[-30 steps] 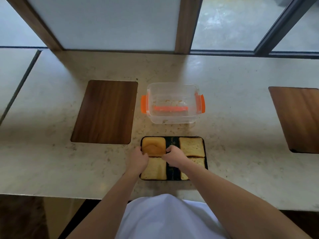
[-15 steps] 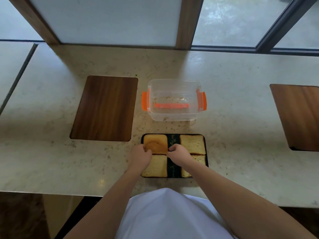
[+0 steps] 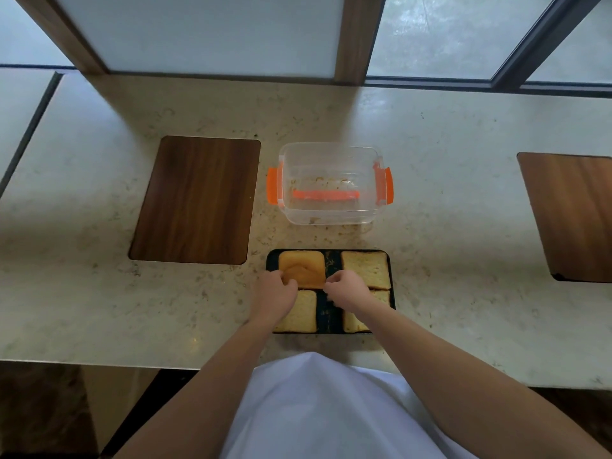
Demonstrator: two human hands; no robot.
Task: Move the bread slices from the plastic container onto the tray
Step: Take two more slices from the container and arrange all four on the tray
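Single head view — looks steeply down, close over counter [image 3: 99, 309] edge; window frame [image 3: 351, 38] beyond.

Four bread slices [image 3: 365, 269], one tray [image 3: 329, 314], one plastic container [image 3: 330, 183], two wooden boards [image 3: 195, 199].

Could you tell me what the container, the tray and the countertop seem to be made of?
Container: clear, glossy plastic, see-through walls, orange clips. Tray: dark, thin-rimmed, perhaps metal or plastic; unclear. Countertop: polished beige stone or imitation, speckled and reflective.
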